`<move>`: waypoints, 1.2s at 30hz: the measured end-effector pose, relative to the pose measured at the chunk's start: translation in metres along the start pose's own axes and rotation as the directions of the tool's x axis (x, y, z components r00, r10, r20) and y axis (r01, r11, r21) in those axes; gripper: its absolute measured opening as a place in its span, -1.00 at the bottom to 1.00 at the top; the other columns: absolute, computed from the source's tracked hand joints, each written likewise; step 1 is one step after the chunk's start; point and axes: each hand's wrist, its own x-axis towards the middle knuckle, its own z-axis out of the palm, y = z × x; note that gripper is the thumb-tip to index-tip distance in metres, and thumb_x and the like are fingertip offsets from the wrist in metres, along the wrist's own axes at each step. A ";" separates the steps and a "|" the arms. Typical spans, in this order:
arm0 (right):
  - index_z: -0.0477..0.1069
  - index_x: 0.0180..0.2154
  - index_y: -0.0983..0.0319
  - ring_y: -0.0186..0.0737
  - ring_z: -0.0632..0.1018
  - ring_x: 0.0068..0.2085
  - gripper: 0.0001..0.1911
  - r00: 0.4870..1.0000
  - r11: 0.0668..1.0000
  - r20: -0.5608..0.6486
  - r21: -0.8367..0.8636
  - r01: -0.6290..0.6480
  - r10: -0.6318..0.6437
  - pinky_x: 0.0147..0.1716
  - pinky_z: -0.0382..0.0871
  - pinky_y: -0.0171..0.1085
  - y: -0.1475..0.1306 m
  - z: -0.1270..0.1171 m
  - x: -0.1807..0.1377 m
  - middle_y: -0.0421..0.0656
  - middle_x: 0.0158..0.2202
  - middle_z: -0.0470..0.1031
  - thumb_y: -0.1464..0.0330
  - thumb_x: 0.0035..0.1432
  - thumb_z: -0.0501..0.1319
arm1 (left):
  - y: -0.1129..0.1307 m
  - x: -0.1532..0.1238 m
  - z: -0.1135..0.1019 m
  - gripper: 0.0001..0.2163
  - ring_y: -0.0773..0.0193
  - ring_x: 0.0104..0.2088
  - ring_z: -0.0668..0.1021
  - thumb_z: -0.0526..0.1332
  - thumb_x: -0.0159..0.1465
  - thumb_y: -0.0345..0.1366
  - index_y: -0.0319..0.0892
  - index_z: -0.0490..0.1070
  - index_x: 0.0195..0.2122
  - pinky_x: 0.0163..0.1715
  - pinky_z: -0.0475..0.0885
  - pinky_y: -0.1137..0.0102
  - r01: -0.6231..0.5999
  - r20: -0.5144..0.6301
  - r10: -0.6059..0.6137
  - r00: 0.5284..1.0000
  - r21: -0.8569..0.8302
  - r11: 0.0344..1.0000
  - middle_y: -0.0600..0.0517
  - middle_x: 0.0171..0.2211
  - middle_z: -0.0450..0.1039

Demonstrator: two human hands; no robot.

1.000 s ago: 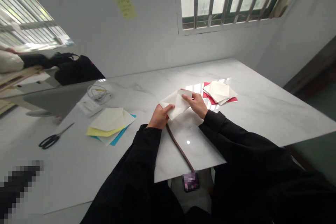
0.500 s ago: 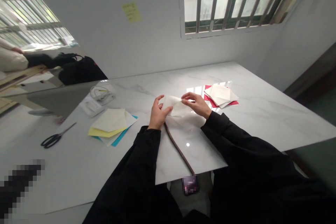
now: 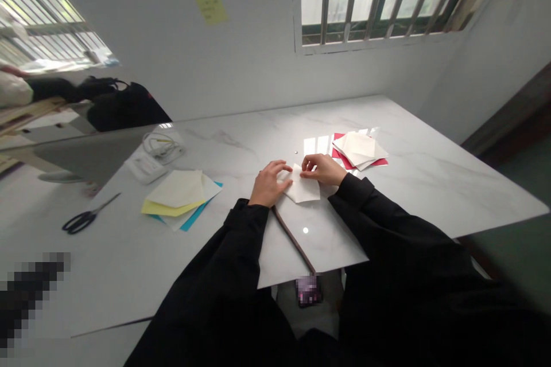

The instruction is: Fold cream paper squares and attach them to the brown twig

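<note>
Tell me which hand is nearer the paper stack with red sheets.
Right. The right hand is close by the left side of the paper stack; the left hand is farther off to the left, at the left side of the white paper.

Straight ahead at your twelve o'clock, you have one small piece of paper (image 3: 307, 191), plain off-white. It looks folded, though you cannot make out every layer. A narrow tip sticks up toward eleven o'clock, and the broader body spreads toward five, with a clean corner at four and another near seven. You see its lower edge clearly; its nine o'clock side is partly covered, so its full outline stays uncertain.
</note>
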 end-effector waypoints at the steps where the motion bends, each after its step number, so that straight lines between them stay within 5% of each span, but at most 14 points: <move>1: 0.58 -0.29 0.22 -0.29 0.56 -0.36 -0.88 1.000 1.000 0.012 -0.026 -0.005 0.006 -0.33 0.26 -0.34 -0.001 0.000 -0.001 -0.19 -0.36 0.62 0.34 0.16 0.45 | -0.001 0.000 0.000 -0.84 -0.05 0.13 0.58 0.37 0.21 -0.34 -0.03 0.66 -0.18 0.25 0.42 0.01 -0.021 0.024 0.020 1.000 0.021 1.000 -0.06 0.08 0.62; 5: 0.61 -0.27 0.21 -0.27 0.55 -0.37 -0.88 0.999 0.993 0.038 -0.114 0.005 -0.001 -0.35 0.24 -0.32 -0.006 0.001 -0.005 -0.19 -0.38 0.62 0.32 0.17 0.46 | 0.001 -0.005 -0.001 -0.75 -0.05 0.05 0.58 0.26 0.26 -0.46 0.00 0.70 -0.20 0.20 0.45 -0.05 -0.102 0.128 0.091 0.988 0.076 0.992 0.01 -0.05 0.70; 10: 0.63 -0.29 0.21 -0.24 0.56 -0.37 -0.90 1.000 0.988 0.002 -0.156 -0.005 0.005 -0.35 0.24 -0.30 -0.004 0.006 -0.013 -0.15 -0.36 0.64 0.31 0.19 0.45 | 0.010 -0.021 -0.008 -0.49 0.01 0.15 0.52 0.19 0.15 -0.62 0.00 0.65 0.01 0.26 0.43 -0.01 -0.217 0.202 0.192 0.960 0.107 0.970 0.00 0.16 0.59; 18: 0.60 -0.31 0.19 -0.26 0.54 -0.39 -0.88 0.999 0.991 -0.041 -0.132 -0.006 0.000 -0.35 0.25 -0.30 0.005 0.008 -0.018 -0.18 -0.38 0.63 0.28 0.21 0.42 | 0.014 -0.030 -0.017 -0.44 0.01 0.11 0.56 0.25 0.26 -0.49 -0.01 0.36 0.29 0.19 0.48 0.04 -0.137 0.147 0.124 0.981 0.077 0.988 -0.07 0.09 0.51; 25: 0.58 -0.30 0.20 -0.26 0.55 -0.37 -0.89 0.999 0.991 -0.036 -0.129 -0.020 0.016 -0.34 0.25 -0.30 0.002 0.008 -0.018 -0.19 -0.37 0.63 0.30 0.21 0.41 | 0.015 -0.029 -0.020 -0.60 -0.09 0.15 0.48 0.35 0.26 -0.38 -0.07 0.51 0.14 0.28 0.40 -0.02 -0.153 0.057 0.143 0.988 0.237 0.959 -0.13 0.12 0.45; 29: 0.56 -0.16 0.19 -0.27 0.55 -0.35 -0.83 0.999 0.992 -0.048 -0.126 -0.017 0.011 -0.32 0.24 -0.32 0.003 0.009 -0.018 -0.23 -0.36 0.61 0.34 0.19 0.42 | 0.009 -0.027 -0.018 -0.35 -0.07 0.29 0.43 0.35 0.27 -0.38 -0.11 0.30 0.40 0.37 0.35 -0.01 -0.159 0.081 0.144 0.986 0.226 0.961 -0.17 0.31 0.37; 36: 0.46 0.27 0.08 -0.33 0.49 -0.38 -0.39 0.996 0.995 0.005 -0.051 0.088 -0.088 -0.28 0.27 -0.34 0.009 0.008 -0.017 -0.30 -0.37 0.51 0.45 0.20 0.41 | -0.007 -0.026 -0.011 -0.72 0.02 0.24 0.53 0.26 0.39 -0.34 -0.09 0.59 0.10 0.33 0.43 0.01 -0.178 0.212 0.143 0.967 0.158 0.971 -0.07 0.16 0.59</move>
